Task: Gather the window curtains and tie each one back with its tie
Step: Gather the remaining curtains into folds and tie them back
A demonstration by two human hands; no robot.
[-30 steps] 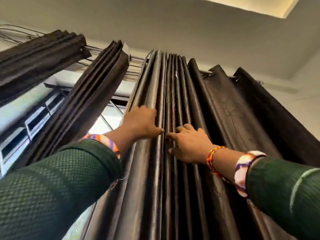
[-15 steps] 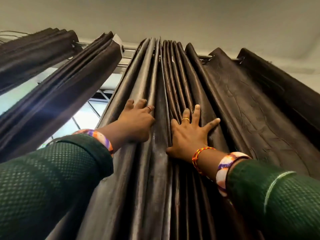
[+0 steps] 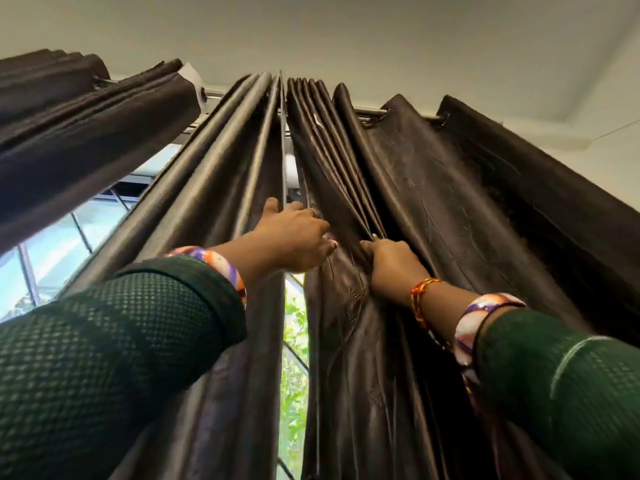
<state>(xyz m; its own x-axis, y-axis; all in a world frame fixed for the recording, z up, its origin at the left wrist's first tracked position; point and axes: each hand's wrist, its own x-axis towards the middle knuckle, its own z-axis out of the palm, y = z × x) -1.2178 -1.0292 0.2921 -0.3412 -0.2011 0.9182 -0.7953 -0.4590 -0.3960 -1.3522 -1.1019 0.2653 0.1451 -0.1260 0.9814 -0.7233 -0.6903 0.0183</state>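
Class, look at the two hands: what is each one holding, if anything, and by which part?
The right hand grips the right curtain by its bunched pleats near the inner edge. The left hand holds the left curtain at its inner edge.

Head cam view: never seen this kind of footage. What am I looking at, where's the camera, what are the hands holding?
There is no machine here: a person wears one wide-angle camera on the head, tilted up at a window. The two green sleeves are that person's own arms.

Dark brown curtains hang from a metal rod under the ceiling. The left hand has its fingers hooked round the edge of the left curtain panel. The right hand grips a bunch of folds of the right curtain panel. Between the two panels is a narrow gap showing window glass and green leaves outside. Another gathered curtain hangs further left. No tie is visible in this picture.
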